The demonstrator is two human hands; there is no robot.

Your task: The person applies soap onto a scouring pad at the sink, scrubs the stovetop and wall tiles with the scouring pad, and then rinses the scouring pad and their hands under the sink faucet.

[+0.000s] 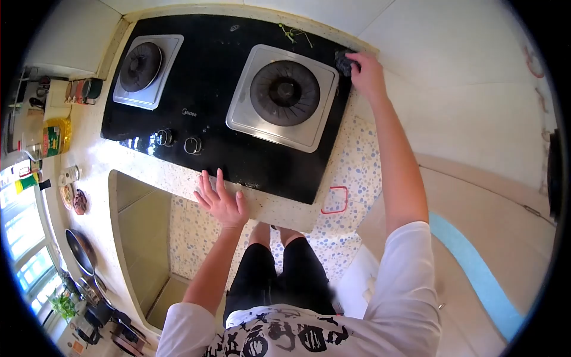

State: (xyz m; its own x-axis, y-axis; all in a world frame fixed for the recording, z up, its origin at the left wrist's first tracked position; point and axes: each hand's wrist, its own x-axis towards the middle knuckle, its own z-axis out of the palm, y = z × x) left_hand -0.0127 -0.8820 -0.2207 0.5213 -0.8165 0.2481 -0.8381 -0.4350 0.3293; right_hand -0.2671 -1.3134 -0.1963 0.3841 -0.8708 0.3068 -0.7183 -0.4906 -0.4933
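Note:
My right hand (369, 72) grips a dark, crumpled cloth (344, 63) at the far right corner of the black glass gas stove (202, 77). The cloth rests on the glass beside the right burner (285, 93) and its square steel plate. Fingers spread, my left hand (222, 201) lies at the front edge of the stove, its fingertips on the glass near the two knobs (192, 144). Some green vegetable scraps (294, 34) lie at the back of the stove. Another burner (141, 66) sits on the left.
On the left counter stand a bottle of yellow oil (57, 137), several spice jars (83, 90) and a frying pan (81, 251). A tiled wall (428, 53) rises close behind and right of the stove. Below is a speckled floor (351, 172).

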